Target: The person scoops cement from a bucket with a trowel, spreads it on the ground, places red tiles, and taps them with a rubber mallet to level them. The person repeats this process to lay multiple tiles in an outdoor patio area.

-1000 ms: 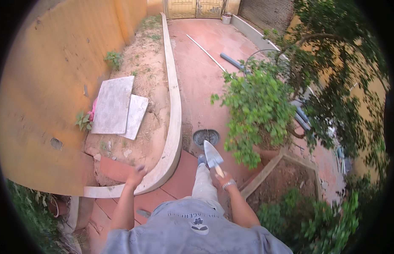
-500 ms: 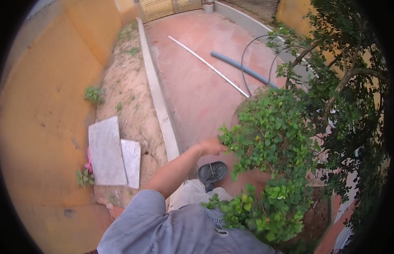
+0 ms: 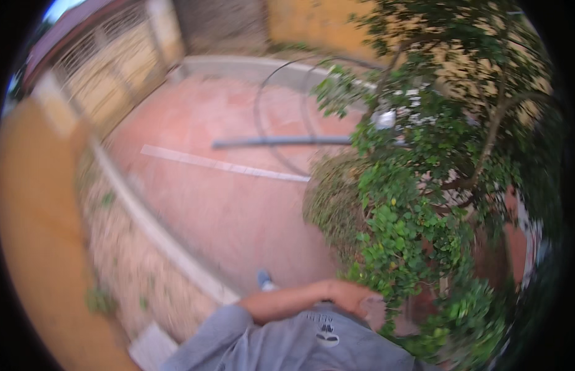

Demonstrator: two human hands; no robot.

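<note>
The picture is blurred by motion. My left forearm crosses my chest from the left, over a grey shirt. My left hand [image 3: 352,295] ends at the edge of a leafy green bush [image 3: 411,247]. A pale blurred shape lies against its fingers; whether the hand holds it is unclear. My right hand is out of sight. The toe of a blue-grey shoe [image 3: 266,281] shows just above the forearm on the red paved floor [image 3: 238,210].
A pale concrete curb [image 3: 170,247] separates the paving from a soil bed [image 3: 120,247] along an orange wall [image 3: 28,235]. A grey pipe [image 3: 281,142], a white strip [image 3: 225,166] and hose loops [image 3: 269,99] lie farther off. A barred gate [image 3: 108,68] stands at the back left.
The view has swung right, away from the soil bed and slabs toward the bush. The trowel seen in my right hand a second ago is no longer clearly visible.
</note>
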